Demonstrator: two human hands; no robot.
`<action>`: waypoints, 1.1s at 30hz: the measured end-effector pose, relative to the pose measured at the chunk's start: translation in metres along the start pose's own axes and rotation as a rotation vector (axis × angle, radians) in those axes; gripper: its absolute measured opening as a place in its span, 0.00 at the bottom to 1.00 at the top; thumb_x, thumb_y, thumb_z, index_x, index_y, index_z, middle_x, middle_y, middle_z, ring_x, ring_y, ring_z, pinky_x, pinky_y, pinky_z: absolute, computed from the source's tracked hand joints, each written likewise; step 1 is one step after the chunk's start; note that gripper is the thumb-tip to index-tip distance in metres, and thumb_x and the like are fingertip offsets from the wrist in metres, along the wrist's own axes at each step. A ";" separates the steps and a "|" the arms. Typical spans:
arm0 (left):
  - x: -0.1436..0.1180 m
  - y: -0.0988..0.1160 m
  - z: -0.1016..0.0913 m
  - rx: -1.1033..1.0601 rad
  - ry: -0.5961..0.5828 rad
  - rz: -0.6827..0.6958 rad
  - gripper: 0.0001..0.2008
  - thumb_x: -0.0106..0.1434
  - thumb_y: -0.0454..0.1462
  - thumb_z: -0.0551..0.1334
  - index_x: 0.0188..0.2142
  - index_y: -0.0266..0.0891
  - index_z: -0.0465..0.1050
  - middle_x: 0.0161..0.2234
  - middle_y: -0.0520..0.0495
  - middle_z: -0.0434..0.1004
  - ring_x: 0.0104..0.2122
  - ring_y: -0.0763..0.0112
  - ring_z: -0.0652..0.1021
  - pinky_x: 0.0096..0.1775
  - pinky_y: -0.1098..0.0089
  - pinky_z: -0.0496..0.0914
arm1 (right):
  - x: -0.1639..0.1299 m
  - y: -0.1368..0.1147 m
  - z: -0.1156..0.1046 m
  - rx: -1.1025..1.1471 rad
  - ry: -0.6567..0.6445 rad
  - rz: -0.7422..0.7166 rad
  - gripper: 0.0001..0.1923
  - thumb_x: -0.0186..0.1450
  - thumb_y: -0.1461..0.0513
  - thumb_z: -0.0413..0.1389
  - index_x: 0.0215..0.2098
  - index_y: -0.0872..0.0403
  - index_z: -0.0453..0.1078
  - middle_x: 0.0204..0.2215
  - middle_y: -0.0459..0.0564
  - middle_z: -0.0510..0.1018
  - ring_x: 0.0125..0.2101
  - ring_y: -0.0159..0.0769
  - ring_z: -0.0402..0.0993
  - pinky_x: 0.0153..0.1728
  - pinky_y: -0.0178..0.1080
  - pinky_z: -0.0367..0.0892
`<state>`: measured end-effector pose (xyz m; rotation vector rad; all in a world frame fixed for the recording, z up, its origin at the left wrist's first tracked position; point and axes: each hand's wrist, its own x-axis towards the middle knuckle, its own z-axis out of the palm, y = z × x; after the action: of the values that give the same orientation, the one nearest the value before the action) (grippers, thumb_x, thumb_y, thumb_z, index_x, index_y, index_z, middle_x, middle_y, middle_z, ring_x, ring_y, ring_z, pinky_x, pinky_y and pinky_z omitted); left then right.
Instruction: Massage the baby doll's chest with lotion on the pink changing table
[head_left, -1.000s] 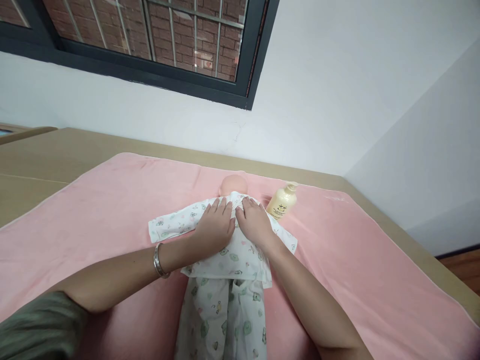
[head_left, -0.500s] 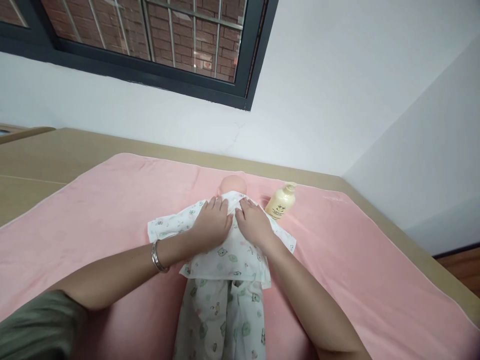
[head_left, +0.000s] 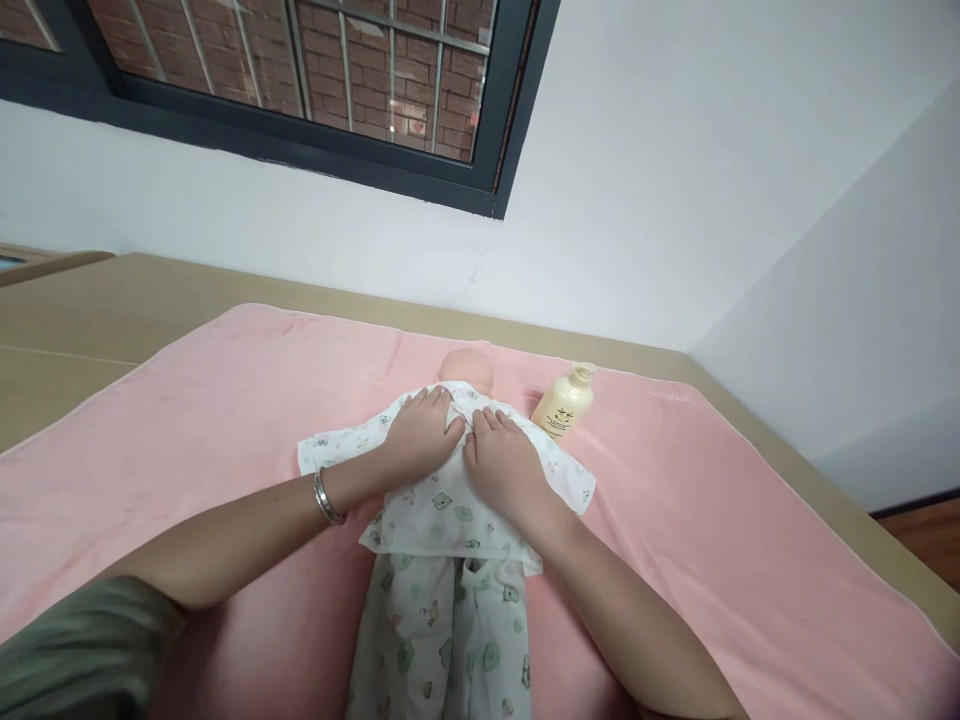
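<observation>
Shifting by a small amount over the past half second, the two hands now sit unevenly on the upper part of a doll in a printed shirt. The left hand has edged farther toward the shoulder, its thumb spread wider from the fingers, and the bracelet on that wrist has risen with it. The right hand has drawn back the other way, so its fingertips lie lower on the cloth than they did. Both are opened out, fingers nearly straight, resting on the shirt and gripping nothing that shows; the palms are hidden, so how hard they press I cannot tell, nor whether the thumbs touch. Contact looks unbroken, which makes the change seem a slide over the cloth rather than a lift, with the work centred on the area just below the neck. The doll itself has stayed put, stretched out on a pink blanket spread over the table, its head pointing away and its trousers running out of view at the bottom. A pump bottle, also unmoved, is near the right-hand sleeve, and neither hand touches it.
</observation>
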<state>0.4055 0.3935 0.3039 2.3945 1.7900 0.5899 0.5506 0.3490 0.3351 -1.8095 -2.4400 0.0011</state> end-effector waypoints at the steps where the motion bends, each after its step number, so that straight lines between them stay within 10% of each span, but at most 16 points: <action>1: -0.001 0.001 0.001 0.010 0.011 -0.006 0.25 0.73 0.41 0.47 0.61 0.27 0.67 0.63 0.30 0.72 0.63 0.48 0.71 0.63 0.50 0.65 | 0.001 0.002 0.000 0.014 0.005 -0.007 0.26 0.77 0.62 0.40 0.67 0.67 0.63 0.66 0.64 0.67 0.67 0.50 0.61 0.70 0.46 0.51; 16: -0.027 0.009 0.009 0.026 0.104 0.129 0.24 0.73 0.42 0.49 0.59 0.29 0.70 0.63 0.28 0.70 0.66 0.42 0.68 0.63 0.45 0.65 | 0.032 0.035 0.010 0.209 -0.025 0.067 0.29 0.77 0.55 0.42 0.68 0.66 0.60 0.69 0.65 0.61 0.70 0.54 0.51 0.68 0.51 0.49; 25: -0.002 -0.005 0.021 -0.082 0.137 -0.041 0.33 0.72 0.47 0.50 0.67 0.24 0.57 0.69 0.24 0.60 0.70 0.42 0.59 0.67 0.45 0.58 | 0.012 0.009 0.001 -0.002 0.079 0.045 0.21 0.77 0.61 0.41 0.51 0.63 0.73 0.47 0.64 0.80 0.54 0.52 0.72 0.64 0.51 0.53; 33: -0.004 -0.002 0.009 -0.038 0.107 0.010 0.24 0.72 0.46 0.50 0.54 0.27 0.70 0.55 0.26 0.76 0.58 0.45 0.74 0.60 0.50 0.67 | 0.025 0.026 0.005 0.302 0.230 0.158 0.15 0.72 0.61 0.51 0.52 0.59 0.73 0.50 0.58 0.78 0.54 0.45 0.70 0.53 0.39 0.63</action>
<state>0.4062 0.3913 0.2936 2.3911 1.7902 0.7608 0.5674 0.3803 0.3301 -1.7523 -2.0142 0.1569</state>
